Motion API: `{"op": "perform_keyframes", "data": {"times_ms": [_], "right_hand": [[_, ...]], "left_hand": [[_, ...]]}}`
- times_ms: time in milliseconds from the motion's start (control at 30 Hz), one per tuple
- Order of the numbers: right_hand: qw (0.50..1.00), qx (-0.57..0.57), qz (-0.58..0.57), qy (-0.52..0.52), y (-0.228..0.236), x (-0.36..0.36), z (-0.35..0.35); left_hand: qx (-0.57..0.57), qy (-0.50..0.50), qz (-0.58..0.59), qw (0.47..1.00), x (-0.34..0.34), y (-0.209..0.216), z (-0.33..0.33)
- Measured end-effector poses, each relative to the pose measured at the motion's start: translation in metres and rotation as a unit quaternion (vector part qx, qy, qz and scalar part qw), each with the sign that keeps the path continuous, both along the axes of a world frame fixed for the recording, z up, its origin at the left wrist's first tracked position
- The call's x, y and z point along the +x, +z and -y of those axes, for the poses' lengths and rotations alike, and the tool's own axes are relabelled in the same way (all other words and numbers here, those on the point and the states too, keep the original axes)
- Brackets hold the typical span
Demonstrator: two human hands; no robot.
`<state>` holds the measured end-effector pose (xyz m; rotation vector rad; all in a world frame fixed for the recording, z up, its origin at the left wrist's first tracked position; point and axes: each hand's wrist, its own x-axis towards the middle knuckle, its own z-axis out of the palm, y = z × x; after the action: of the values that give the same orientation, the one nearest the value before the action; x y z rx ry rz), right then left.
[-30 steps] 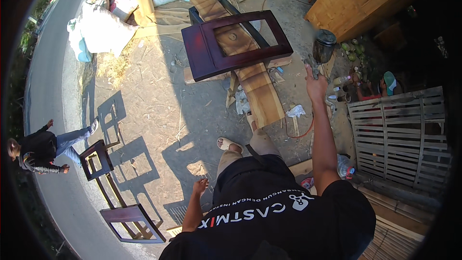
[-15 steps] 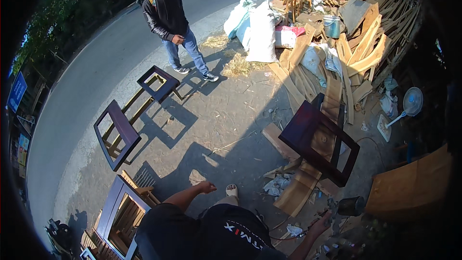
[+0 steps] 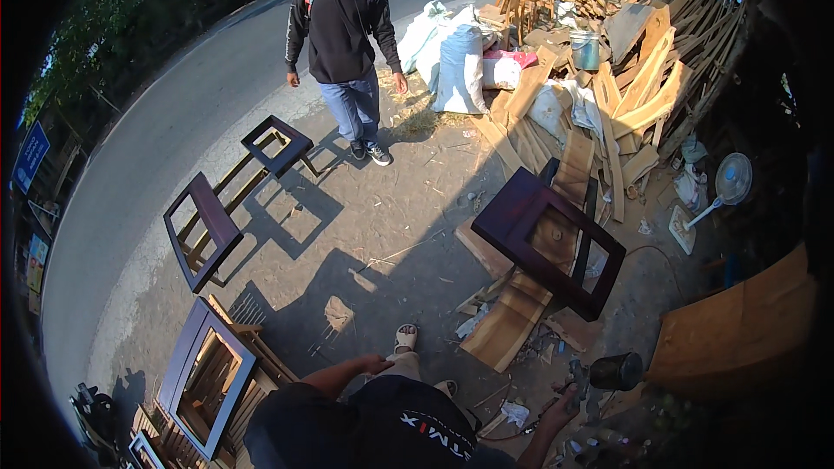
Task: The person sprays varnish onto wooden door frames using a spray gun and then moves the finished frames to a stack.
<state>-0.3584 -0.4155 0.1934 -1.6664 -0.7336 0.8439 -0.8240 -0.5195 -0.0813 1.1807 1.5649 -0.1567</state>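
Observation:
My right hand (image 3: pixel 563 403) grips a paint spray gun (image 3: pixel 580 379) with a dark cup (image 3: pixel 617 372), held out at the lower right. My left hand (image 3: pixel 375 364) hangs in front of my body, its fingers loosely curled with nothing seen in them. Ahead of the spray gun, a dark reddish-brown wooden frame (image 3: pixel 512 217) with a square opening lies raised over long planks. Two similar dark frames, a larger one (image 3: pixel 228 233) and a smaller one (image 3: pixel 295 144), rest on wooden supports at the left. Another dark frame (image 3: pixel 193 352) leans on slatted wood at the lower left.
A person (image 3: pixel 347 35) in a black hoodie stands beyond the frames, by the road (image 3: pixel 187 87). White sacks (image 3: pixel 459 69), loose planks (image 3: pixel 521 317) and a bucket (image 3: pixel 585 50) fill the far right. A standing fan (image 3: pixel 731 181), a thin hose (image 3: pixel 665 256) and a wooden panel (image 3: pixel 730 321) are rightward.
The other person has turned toward me and come nearer, arms now at the sides. My view has shifted, and a second foot of mine shows. The spray gun stays in my right hand.

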Motion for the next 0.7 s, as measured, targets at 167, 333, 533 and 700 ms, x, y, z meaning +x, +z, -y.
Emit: {"op": "perform_keyframes", "data": {"times_ms": [167, 333, 533, 700], "right_hand": [[1.0, 0.019, 0.004, -0.009, 0.016, -0.005, -0.006], [0.998, 0.054, 0.02, -0.015, 0.016, -0.017, -0.018], [0.999, 0.034, 0.023, -0.027, 0.03, -0.037, -0.035], [0.999, 0.01, 0.011, -0.051, 0.037, -0.047, -0.047]], "left_hand": [[-0.034, 0.032, 0.028, 0.999, -0.002, 0.009, -0.011], [-0.059, 0.076, 0.04, 0.995, -0.019, 0.001, -0.026], [-0.071, 0.049, 0.088, 0.992, -0.05, -0.011, -0.057], [-0.014, -0.023, 0.077, 0.997, -0.077, -0.012, -0.079]]}}
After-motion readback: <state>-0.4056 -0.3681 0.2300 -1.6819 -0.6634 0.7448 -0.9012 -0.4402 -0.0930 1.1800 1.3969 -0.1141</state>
